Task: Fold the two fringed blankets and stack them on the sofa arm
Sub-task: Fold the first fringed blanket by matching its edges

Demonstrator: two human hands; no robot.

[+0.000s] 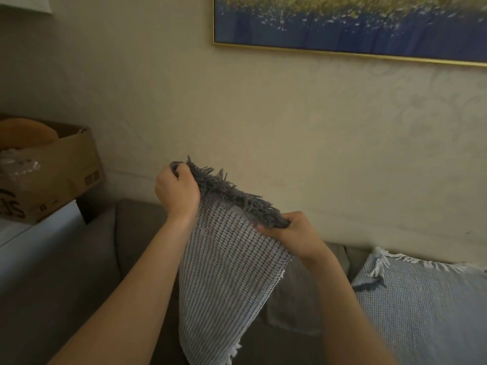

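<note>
While both fists clench its fringed edge, left hand and right hand hold the grey striped blanket above the sofa.

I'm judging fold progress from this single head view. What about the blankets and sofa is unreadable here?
Head view only:
- Grey striped blanket, gripped by left hand and right hand: lower part cut off by the bottom edge, fold count unclear.
- Light blue blanket: cut off by right and bottom edges; folded or not, unclear.
- Sofa: dim, partly behind the held blanket; its arm cannot be picked out.
</note>
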